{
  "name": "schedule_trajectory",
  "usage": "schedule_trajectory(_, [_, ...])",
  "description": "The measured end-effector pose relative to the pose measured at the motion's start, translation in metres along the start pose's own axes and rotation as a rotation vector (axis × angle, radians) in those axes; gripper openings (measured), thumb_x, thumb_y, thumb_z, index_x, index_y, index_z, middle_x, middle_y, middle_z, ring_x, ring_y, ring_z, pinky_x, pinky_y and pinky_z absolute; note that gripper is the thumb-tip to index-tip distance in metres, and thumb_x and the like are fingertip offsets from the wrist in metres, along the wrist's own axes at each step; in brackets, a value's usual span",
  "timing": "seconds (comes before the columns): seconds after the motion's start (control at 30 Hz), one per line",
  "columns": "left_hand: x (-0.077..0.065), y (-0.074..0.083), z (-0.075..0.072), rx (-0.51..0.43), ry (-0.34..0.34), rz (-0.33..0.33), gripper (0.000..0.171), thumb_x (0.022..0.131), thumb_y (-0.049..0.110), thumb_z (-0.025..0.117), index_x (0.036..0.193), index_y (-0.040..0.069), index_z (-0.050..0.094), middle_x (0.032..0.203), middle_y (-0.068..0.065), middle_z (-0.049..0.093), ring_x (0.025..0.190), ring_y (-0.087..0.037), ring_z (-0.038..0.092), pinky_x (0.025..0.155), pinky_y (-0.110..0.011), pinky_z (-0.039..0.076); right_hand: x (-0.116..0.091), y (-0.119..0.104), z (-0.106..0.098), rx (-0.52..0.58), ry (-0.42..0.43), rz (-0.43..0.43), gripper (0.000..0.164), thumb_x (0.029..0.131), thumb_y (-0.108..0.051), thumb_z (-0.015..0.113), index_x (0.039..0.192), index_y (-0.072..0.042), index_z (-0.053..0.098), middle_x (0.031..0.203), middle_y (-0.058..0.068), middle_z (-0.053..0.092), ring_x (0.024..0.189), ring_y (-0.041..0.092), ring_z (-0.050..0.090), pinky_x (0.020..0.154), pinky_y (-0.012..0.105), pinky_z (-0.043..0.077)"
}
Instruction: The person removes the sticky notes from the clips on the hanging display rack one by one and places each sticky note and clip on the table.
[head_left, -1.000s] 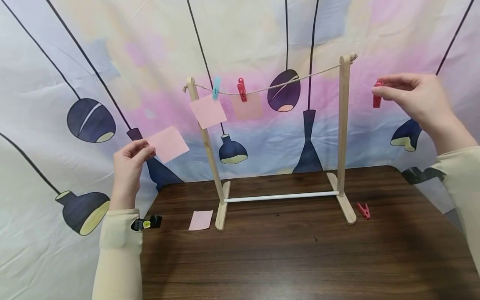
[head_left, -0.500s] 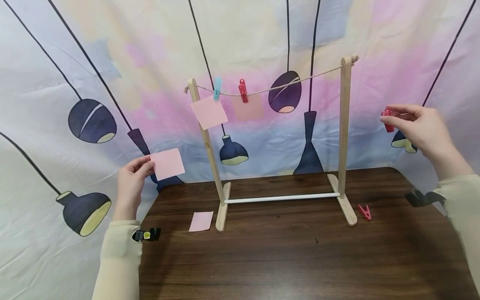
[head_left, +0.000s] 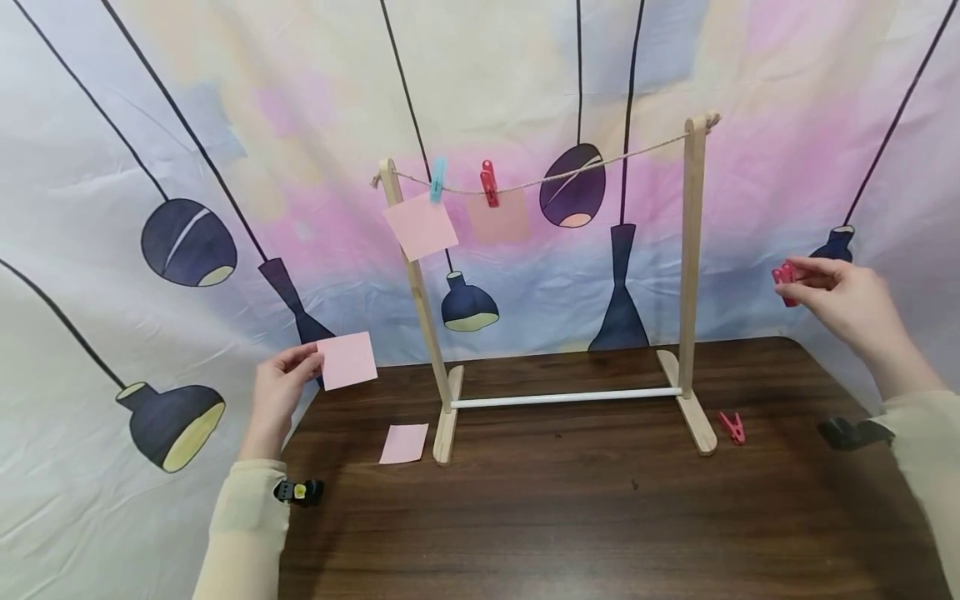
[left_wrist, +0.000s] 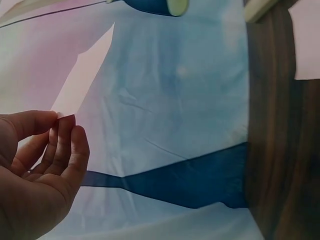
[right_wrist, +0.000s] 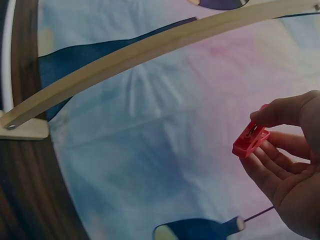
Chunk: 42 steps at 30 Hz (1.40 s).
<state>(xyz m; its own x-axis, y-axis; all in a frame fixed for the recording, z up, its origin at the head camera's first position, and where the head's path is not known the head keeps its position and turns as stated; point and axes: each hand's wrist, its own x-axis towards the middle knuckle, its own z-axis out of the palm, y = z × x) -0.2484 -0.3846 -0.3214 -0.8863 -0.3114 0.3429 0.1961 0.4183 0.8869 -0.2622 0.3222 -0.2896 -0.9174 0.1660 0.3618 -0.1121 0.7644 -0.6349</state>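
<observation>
At the left in the head view, my left hand [head_left: 279, 396] pinches a pink paper square [head_left: 348, 361] by its edge, between thumb and fingers. In the left wrist view that paper [left_wrist: 86, 75] is seen nearly edge-on. Out to the right of the wooden stand, my right hand [head_left: 851, 308] holds a red clothespin [head_left: 785, 285] between thumb and fingertips. On the stand's string [head_left: 585, 170], a blue clothespin [head_left: 437, 180] holds one pink square [head_left: 422, 227] and a red clothespin [head_left: 489, 183] holds another pink square [head_left: 501, 218].
The wooden stand's posts [head_left: 692, 250] rise from the dark brown table [head_left: 555, 517], joined low down by a white bar [head_left: 562, 398]. A pink paper square [head_left: 404, 444] lies by the left foot. Another red clothespin [head_left: 732, 427] lies by the right foot. A lamp-patterned cloth hangs behind.
Both hands have come down, the left with its paper square and the right with its red clothespin. The left has also shifted slightly right, and the right hand farther right. The hung squares stay put.
</observation>
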Motion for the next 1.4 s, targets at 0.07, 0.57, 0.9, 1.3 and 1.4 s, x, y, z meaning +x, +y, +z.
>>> schedule_trajectory(0.07, [0.0, -0.005, 0.001, -0.001, -0.005, -0.014, 0.038, 0.098, 0.012, 0.066, 0.128, -0.012, 0.062, 0.089, 0.011, 0.069, 0.077, 0.003, 0.064, 0.074, -0.012, 0.053, -0.001, 0.006, 0.002, -0.021, -0.012, 0.006, 0.063, 0.1, -0.041, 0.06, 0.144, 0.004, 0.051, 0.125, 0.037, 0.059, 0.097, 0.023, 0.061, 0.061, 0.023, 0.041])
schedule_trajectory(0.57, [-0.005, -0.05, 0.001, 0.108, -0.126, -0.012, 0.035, 0.097, 0.011, 0.066, 0.119, -0.016, 0.063, 0.086, 0.002, 0.072, 0.072, -0.003, 0.065, 0.065, -0.014, 0.051, -0.022, 0.058, 0.03, -0.027, -0.099, 0.026, 0.058, 0.101, -0.035, 0.06, 0.137, 0.01, 0.05, 0.12, 0.041, 0.058, 0.106, 0.053, 0.055, 0.068, 0.037, 0.039])
schedule_trajectory(0.9, [-0.011, -0.07, 0.001, 0.225, -0.199, -0.102, 0.04, 0.1, 0.017, 0.065, 0.126, -0.014, 0.061, 0.112, -0.024, 0.069, 0.074, 0.003, 0.063, 0.069, -0.013, 0.052, -0.035, 0.08, 0.05, -0.011, -0.133, 0.001, 0.054, 0.1, -0.027, 0.064, 0.134, 0.013, 0.05, 0.112, 0.037, 0.061, 0.1, 0.051, 0.058, 0.068, 0.034, 0.04])
schedule_trajectory(1.3, [-0.02, -0.09, 0.005, 0.187, -0.223, -0.181, 0.038, 0.1, 0.012, 0.064, 0.127, -0.015, 0.059, 0.101, -0.013, 0.069, 0.076, -0.004, 0.061, 0.07, -0.02, 0.053, -0.043, 0.097, 0.071, -0.076, -0.219, 0.016, 0.058, 0.097, -0.029, 0.068, 0.123, 0.02, 0.051, 0.1, 0.036, 0.063, 0.085, 0.042, 0.06, 0.064, 0.035, 0.042])
schedule_trajectory(1.4, [-0.021, -0.094, 0.006, 0.164, -0.229, -0.195, 0.038, 0.1, 0.01, 0.063, 0.127, -0.017, 0.058, 0.1, -0.012, 0.069, 0.075, -0.004, 0.062, 0.07, -0.021, 0.055, -0.045, 0.099, 0.075, -0.096, -0.243, 0.031, 0.059, 0.096, -0.029, 0.068, 0.123, 0.021, 0.051, 0.1, 0.037, 0.062, 0.085, 0.043, 0.059, 0.065, 0.037, 0.043])
